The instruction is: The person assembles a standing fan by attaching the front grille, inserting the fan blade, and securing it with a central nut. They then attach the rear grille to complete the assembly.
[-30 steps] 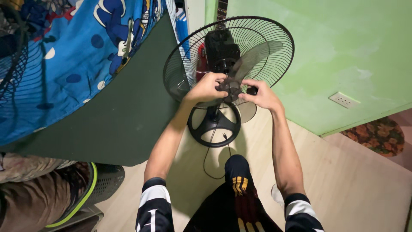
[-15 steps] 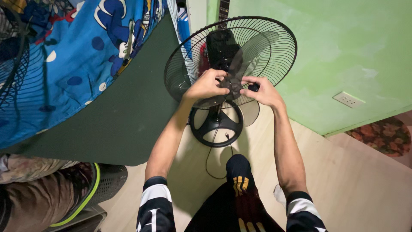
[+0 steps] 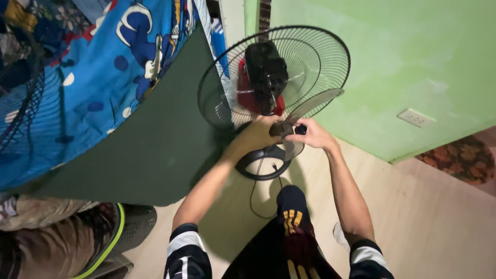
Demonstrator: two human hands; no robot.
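— What are the hands doing?

— Both are closed on the fan blade, a smoky see-through piece. The left hand grips its hub from the left; the right hand pinches a small black cap at the hub's right side.

— Where is the blade?

— Just in front of the fan guard, off the black motor, above the round base.

— Which way does it point?

— One long vane runs from the hub up and to the right, toward the green wall. Another hangs down behind the hands.

— And around that?

— A cord trails over the pale floor. A blue patterned sheet and a dark green mat lie to the left; a wall socket sits to the right.
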